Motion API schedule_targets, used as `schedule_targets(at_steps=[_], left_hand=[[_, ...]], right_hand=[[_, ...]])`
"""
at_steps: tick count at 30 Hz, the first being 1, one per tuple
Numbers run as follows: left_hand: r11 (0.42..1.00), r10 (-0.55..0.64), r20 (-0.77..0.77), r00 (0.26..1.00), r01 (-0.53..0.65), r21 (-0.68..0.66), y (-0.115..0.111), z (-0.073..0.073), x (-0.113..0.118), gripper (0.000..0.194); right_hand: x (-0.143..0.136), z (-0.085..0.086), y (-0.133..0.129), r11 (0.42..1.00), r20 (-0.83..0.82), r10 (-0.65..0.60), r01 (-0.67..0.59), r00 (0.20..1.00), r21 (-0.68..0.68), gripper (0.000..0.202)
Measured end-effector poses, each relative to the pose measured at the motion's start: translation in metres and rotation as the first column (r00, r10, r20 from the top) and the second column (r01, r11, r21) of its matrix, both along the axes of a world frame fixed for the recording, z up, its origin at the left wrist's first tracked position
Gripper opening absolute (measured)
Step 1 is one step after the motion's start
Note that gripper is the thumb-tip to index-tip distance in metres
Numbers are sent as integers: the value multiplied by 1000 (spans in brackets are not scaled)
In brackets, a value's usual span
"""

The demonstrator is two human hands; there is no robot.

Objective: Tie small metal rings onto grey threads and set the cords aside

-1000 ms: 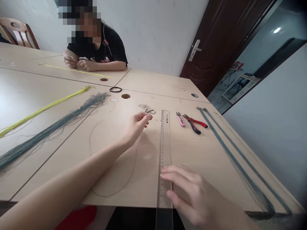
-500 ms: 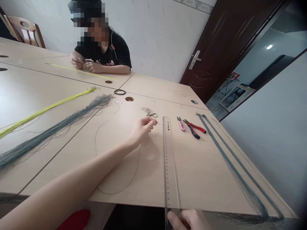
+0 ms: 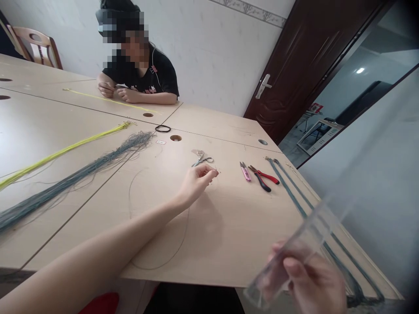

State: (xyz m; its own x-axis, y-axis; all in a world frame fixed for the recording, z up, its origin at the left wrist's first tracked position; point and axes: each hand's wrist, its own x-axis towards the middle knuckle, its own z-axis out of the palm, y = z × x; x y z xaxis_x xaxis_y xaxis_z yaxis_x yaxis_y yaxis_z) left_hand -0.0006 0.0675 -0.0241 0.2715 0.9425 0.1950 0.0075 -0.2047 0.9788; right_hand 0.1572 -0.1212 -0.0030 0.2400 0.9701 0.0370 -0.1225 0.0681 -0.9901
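My left hand (image 3: 199,183) pinches a thin grey thread (image 3: 185,235) above the middle of the table. The thread hangs in a wide loop and passes behind my forearm. My right hand (image 3: 307,272) grips a clear plastic ruler (image 3: 314,226), lifted and tilted over the table's near right part; the ruler is blurred. Just beyond my left fingers lie small metal scissors (image 3: 202,159). Pink thread snips (image 3: 245,172) and pliers with red and black handles (image 3: 264,178) rest between my hands, farther back.
Bundles of grey-blue thread (image 3: 78,179) and yellow thread (image 3: 65,150) stretch across the left. More grey-blue strands (image 3: 291,192) run along the right edge. A black ring (image 3: 163,128) and a table hole (image 3: 176,138) are farther off. Across the table sits a person (image 3: 157,78) near a yellow strand (image 3: 114,100).
My right hand has picked the ruler up off the table and swung it to the right, tilting it. My left hand stays nearly in place with the thread.
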Motion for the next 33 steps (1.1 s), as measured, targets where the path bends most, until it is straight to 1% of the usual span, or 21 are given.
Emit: schedule_targets(at_steps=[1,2,3,5,6,8,9,11,14,16,19,22,25,27,33], left_hand=[[1000,-6,-2,1000,6,6,-2,0,1,21],[1000,-13,-5,1000,13,12,-3,0,2,21],[1000,-19,-7,1000,19,19,-5,0,2,20],[999,-30,-9,999,31,31,-8,2,2,18],[999,-35,-10,999,35,37,-10,3,2,18],[998,-38,-15,999,39,49,-15,7,2,17],[998,-39,-19,999,40,52,-17,9,2,17],[998,-45,-23,999,46,48,-22,12,2,16],[998,-63,-16,998,63,29,-27,14,3,15],[997,-80,2,997,80,16,-31,15,3,16],[993,-118,47,992,117,24,-35,14,4,16],[989,-139,77,987,135,54,-39,14,4,16],[990,-125,73,989,121,68,-41,15,4,16],[990,-122,68,990,117,74,-41,16,4,16],[986,-117,10,993,115,122,-43,16,4,16]], right_hand=[[6,8,15,987,17,63,-64,998,149,9],[11,15,32,948,55,147,-156,988,277,6],[15,20,50,894,99,252,-270,963,357,6],[19,27,82,832,131,379,-399,916,385,9],[20,29,95,832,130,393,-412,910,372,9],[20,26,112,869,93,362,-372,928,328,4],[21,22,116,881,77,352,-358,933,311,8],[24,13,119,873,69,373,-376,925,311,15],[29,3,116,825,97,435,-439,895,355,19],[31,0,115,822,115,421,-432,900,370,21],[29,0,116,845,145,375,-402,915,352,22],[26,0,115,847,113,410,-424,905,321,19],[26,0,112,839,69,469,-469,880,277,18],[26,0,109,830,75,492,-493,867,259,17],[23,5,103,780,111,566,-575,817,249,16]])
